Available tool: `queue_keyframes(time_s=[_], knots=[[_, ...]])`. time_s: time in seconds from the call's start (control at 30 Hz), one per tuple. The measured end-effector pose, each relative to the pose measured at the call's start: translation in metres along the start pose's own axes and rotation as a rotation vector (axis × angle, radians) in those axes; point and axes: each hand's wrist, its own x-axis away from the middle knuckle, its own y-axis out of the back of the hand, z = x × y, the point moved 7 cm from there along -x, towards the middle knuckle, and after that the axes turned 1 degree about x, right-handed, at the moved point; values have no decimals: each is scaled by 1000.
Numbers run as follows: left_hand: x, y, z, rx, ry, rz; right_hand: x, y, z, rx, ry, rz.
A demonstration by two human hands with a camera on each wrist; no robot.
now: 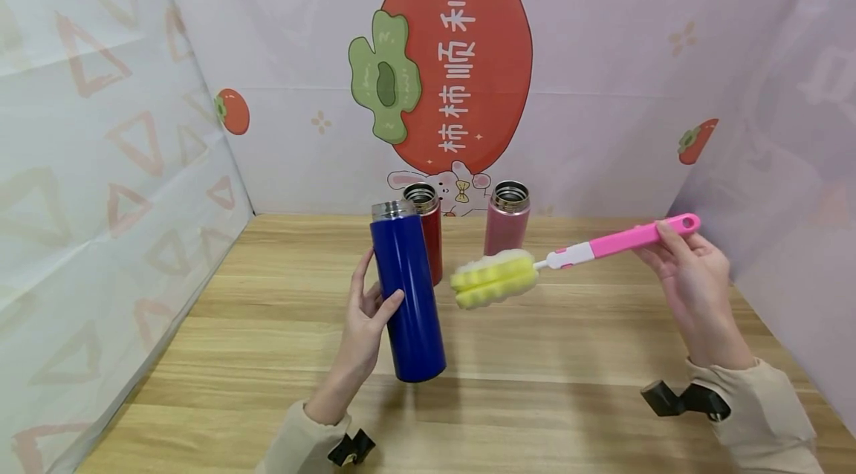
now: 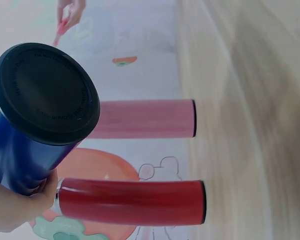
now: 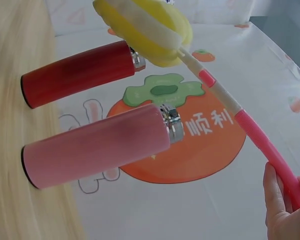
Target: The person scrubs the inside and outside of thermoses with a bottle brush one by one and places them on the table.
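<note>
My left hand (image 1: 366, 318) grips a blue thermos bottle (image 1: 409, 296) around its side, lifted and slightly tilted above the table. Its steel mouth has no lid, and its black base (image 2: 46, 94) faces the left wrist camera. With my right hand (image 1: 695, 288) I hold a bottle brush (image 1: 625, 239) near the end of its pink handle. The brush's yellow and white sponge head (image 1: 495, 279) points left, to the right of the blue bottle and apart from it. In the right wrist view the fingers (image 3: 274, 192) bend round the handle.
A red bottle (image 2: 132, 201) stands behind the blue one, partly hidden by it. To its right stands a pink bottle (image 3: 97, 145); both have open steel mouths. The wooden table (image 1: 281, 325) meets a printed cloth backdrop (image 1: 575, 125) at the back and sides.
</note>
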Motion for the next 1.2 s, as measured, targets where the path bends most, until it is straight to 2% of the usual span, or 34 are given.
queue_keyframes(time_s=[0.3,0.8,0.83,0.87,1.07,1.1,1.13,1.2], knots=[[-8,8,-19,89,-79,-45,9,3,-12,18,4,47],[-15,17,-32,213,-128,-139,16,-1,-28,69,-35,88],[-15,17,-32,218,-129,-142,15,1,-30,83,-33,87],[-15,18,-33,224,-130,-146,4,19,-39,56,-40,111],[-14,20,-35,253,-146,-168,3,23,-45,67,-18,81],[-14,20,-36,260,-151,-172,11,12,-40,116,-6,41],[-14,21,-37,266,-156,-177,8,18,-42,109,-15,36],[-13,22,-39,273,-160,-187,-9,49,-53,122,4,43]])
